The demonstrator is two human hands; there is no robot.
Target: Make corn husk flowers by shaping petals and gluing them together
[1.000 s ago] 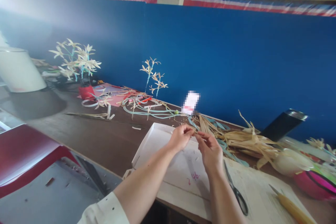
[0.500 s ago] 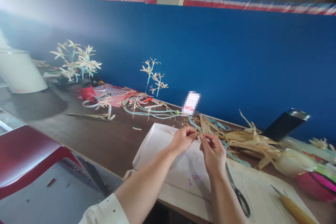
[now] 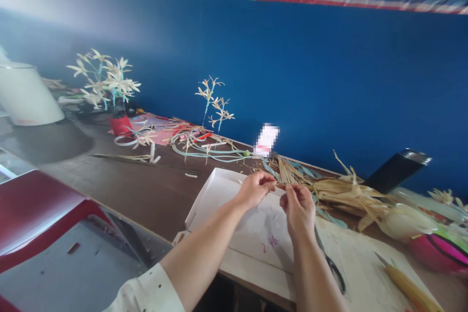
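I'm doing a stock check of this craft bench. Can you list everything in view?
husk strip: one, tan, pinched between both hands
tray: one, white, on the table under the hands
scissors: one pair, black, right of the right wrist
husk pile: one heap, tan, behind the tray
flask: one, black, tilted by the blue board
flower bunch: one, cream, in the pot
pot: one, red, far left of table
flower sprig: one, cream, upright mid-table
teal strips: several, pale teal, coiled mid-table
container: one, white, far left
bowl: one, pink, far right
table: one, brown
left hand: one, pinching the strip
right hand: one, pinching the strip
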